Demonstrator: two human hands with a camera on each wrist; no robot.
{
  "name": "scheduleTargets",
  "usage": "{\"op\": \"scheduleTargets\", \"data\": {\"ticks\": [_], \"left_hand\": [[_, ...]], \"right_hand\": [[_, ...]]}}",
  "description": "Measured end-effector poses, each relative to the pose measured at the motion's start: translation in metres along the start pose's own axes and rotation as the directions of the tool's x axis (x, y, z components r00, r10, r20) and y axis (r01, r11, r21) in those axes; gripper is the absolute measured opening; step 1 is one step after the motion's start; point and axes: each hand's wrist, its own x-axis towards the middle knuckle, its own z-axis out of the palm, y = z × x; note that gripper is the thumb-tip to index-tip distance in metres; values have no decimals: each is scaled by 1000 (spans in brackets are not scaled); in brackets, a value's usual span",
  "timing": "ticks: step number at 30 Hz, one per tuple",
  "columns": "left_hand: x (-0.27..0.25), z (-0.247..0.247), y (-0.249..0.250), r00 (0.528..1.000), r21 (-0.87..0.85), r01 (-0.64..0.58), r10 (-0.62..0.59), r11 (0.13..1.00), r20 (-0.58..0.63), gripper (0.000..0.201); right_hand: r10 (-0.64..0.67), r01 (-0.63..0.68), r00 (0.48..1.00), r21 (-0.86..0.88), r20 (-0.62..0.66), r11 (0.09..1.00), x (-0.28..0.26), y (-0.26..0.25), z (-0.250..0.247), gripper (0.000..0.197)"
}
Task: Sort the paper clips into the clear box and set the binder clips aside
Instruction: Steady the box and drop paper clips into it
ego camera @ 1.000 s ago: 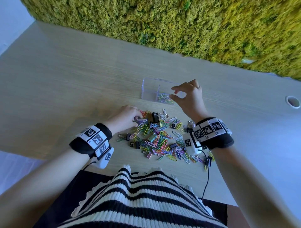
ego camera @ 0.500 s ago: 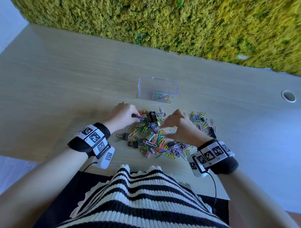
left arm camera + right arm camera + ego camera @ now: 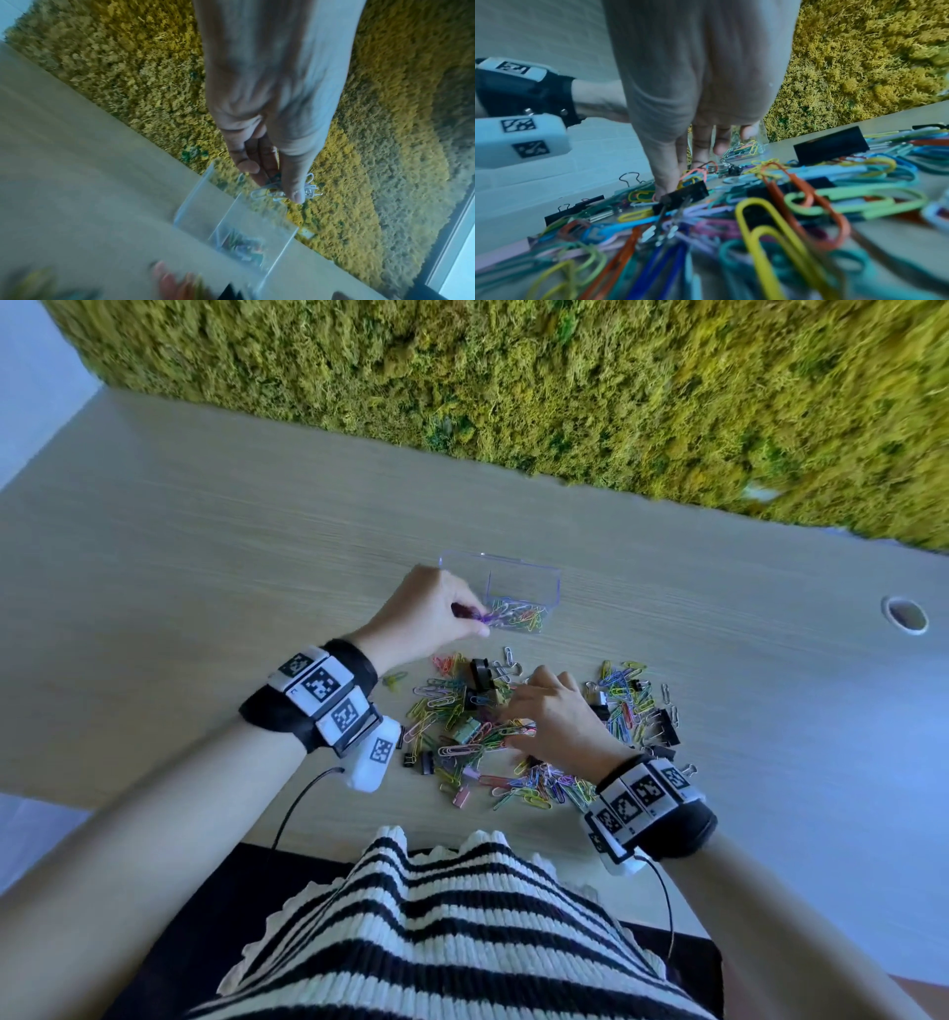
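A clear box (image 3: 524, 580) with several coloured paper clips in its bottom stands beyond the pile. My left hand (image 3: 475, 616) is at the box's near left corner and pinches a small bunch of paper clips (image 3: 276, 190) between thumb and fingers, just above the box's rim (image 3: 226, 211). A mixed pile of coloured paper clips (image 3: 462, 711) and black binder clips (image 3: 482, 672) lies in front of me. My right hand (image 3: 513, 721) rests on the middle of the pile. Its straight fingertips (image 3: 664, 182) touch clips beside a black binder clip (image 3: 682, 195).
The wooden table (image 3: 205, 588) runs wide to the left and right of the pile. A moss wall (image 3: 565, 392) backs it. A round cable hole (image 3: 906, 614) sits at the far right. Pink and green binder clips (image 3: 464, 796) lie at the pile's near side.
My left hand has lifted off the pile's left side and moved forward to the box with clips in its pinch. The right hand stays down on the pile after its return from the box.
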Motion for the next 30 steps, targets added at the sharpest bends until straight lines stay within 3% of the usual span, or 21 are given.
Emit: {"op": "scheduleTargets", "data": {"ticks": [8,19,25,30], "left_hand": [[68,1,31,996,97,-71,66,993,53,22],[79,14,26,986,243,-87,49,966,159,16],[64,7,3,993,178,-117,120,977,-2,34],[40,-5,-23,975,198,-30,72,980,-208,51]], "right_hand": [[20,-20,999,-8,27,1000,6,-1,-4,20],[39,-40,999,39,25,998,5,0,-4,15],[150,-136,988,249,-36,959,3,8,-12,18],[278,-191,954,487,-113,852,0,15,-19,21]]}}
